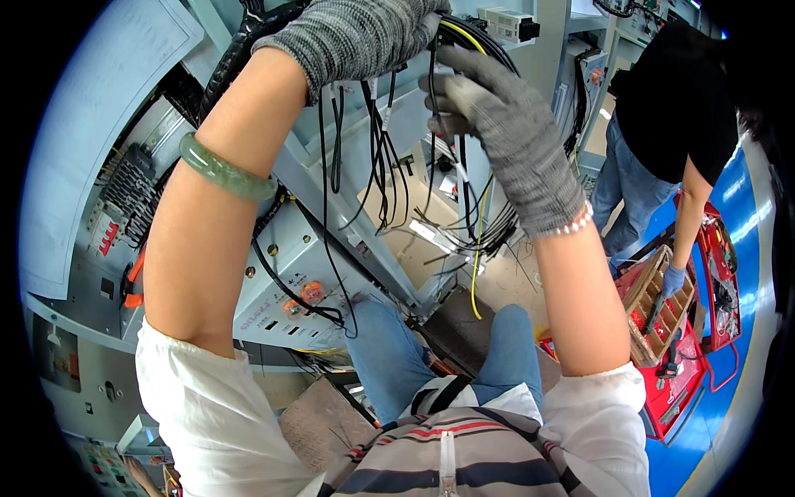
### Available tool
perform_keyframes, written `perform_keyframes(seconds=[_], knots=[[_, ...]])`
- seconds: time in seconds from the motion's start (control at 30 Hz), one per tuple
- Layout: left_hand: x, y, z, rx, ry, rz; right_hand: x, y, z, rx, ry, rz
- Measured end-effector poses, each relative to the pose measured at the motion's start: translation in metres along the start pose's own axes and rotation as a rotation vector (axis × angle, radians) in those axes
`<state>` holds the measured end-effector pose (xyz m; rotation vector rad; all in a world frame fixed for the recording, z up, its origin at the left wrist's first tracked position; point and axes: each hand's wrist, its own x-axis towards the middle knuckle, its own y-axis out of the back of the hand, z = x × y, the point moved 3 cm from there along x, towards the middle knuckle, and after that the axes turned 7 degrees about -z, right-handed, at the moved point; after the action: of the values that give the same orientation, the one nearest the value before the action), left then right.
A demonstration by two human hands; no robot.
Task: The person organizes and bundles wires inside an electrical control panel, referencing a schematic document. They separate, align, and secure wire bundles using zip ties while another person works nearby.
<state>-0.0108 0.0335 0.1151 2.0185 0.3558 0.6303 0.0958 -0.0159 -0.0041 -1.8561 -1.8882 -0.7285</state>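
Both my hands wear grey knitted gloves and are raised in front of an open electrical cabinet. My left hand (356,33) is closed around a bundle of black wires (381,157) near the top of the picture; a green bangle sits on that wrist. My right hand (497,124) pinches thin black wires at the same bundle, its fingertips close beside my left hand. A yellow wire (478,248) hangs down among the black ones. Loose wire ends dangle below both hands.
A grey metal cabinet panel (273,298) with round buttons and orange clips lies below my left arm. A white sheet (91,141) covers the left. At right, another person in black bends over a red tool cart (687,373) with a divided tray on a blue floor.
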Motion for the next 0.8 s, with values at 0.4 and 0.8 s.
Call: perform_keyframes(seconds=[0.4, 0.8], knots=[[-0.003, -0.004, 0.005, 0.023, 0.044, 0.011, -0.119, -0.027, 0.076, 0.347, -0.426, -0.168], [0.007, -0.007, 0.004, 0.042, 0.136, 0.043, -0.156, -0.026, 0.099, 0.866, -0.501, 0.165]])
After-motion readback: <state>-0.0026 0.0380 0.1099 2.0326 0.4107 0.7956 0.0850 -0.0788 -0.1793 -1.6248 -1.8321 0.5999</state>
